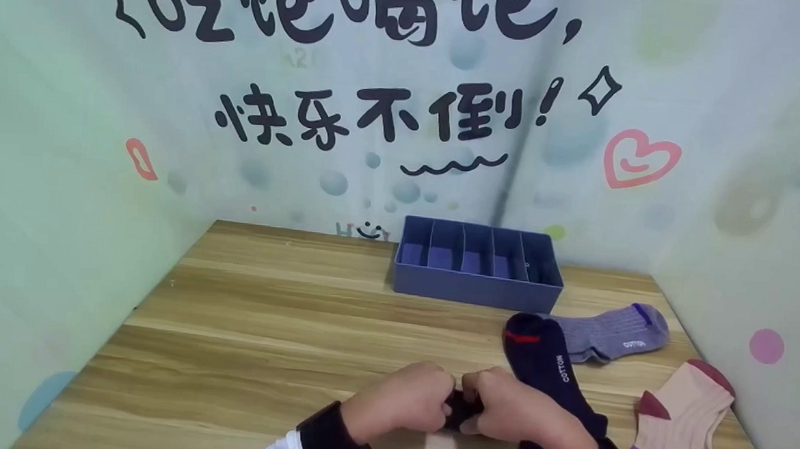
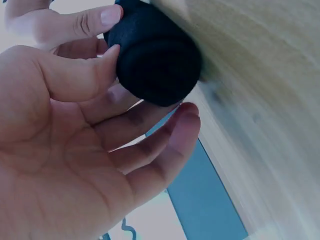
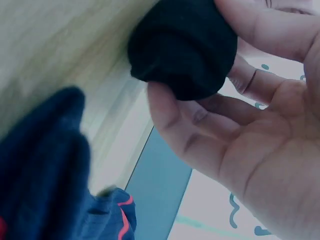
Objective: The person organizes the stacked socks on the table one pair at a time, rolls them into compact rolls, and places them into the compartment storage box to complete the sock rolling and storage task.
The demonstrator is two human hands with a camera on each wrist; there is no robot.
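Between both hands is a rolled-up black sock (image 1: 462, 411), held low over the front of the wooden table. In the left wrist view the thumb and fingers of my left hand (image 1: 406, 397) curl around one end of the roll (image 2: 157, 62). My right hand (image 1: 517, 407) grips the other end, its fingers beneath the bundle (image 3: 185, 50) in the right wrist view. Just beyond the right hand lies a flat navy sock (image 1: 548, 369) with a red stripe and COTTON lettering; the right forearm partly covers it.
A blue box (image 1: 472, 286) with several compartments stands at the table's back edge against the printed curtain. Grey socks (image 1: 606, 334) lie beyond the navy one, partly under it. Cream socks (image 1: 681, 417) with dark red heel and toe rest near the right edge.
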